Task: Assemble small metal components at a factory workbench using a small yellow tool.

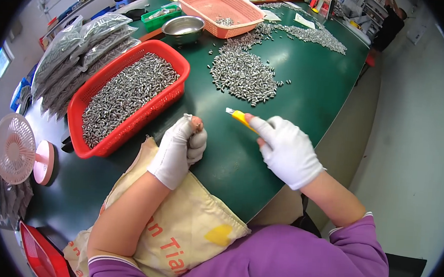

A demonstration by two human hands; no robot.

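My right hand (288, 152), in a white glove, grips a yellow utility knife (243, 119) with its blade end pointing up and left. The blade is above the green table, apart from my other hand. My left hand (180, 148), gloved too with a bare fingertip showing, is closed near the front corner of a red basket (176, 94). What it holds, if anything, is hidden by the fingers. Small shiny metal parts (129, 98) fill that basket. A loose pile of similar metal parts (244, 76) lies on the table beyond my hands.
Bulging plastic bags (79, 51) are stacked left of the red basket. Behind it are a steel bowl (183, 29), a green bin (161, 16) and a pink basket (220, 10). A small pink fan (18, 150) stands at left. Printed cloth (186, 213) lies under my left forearm.
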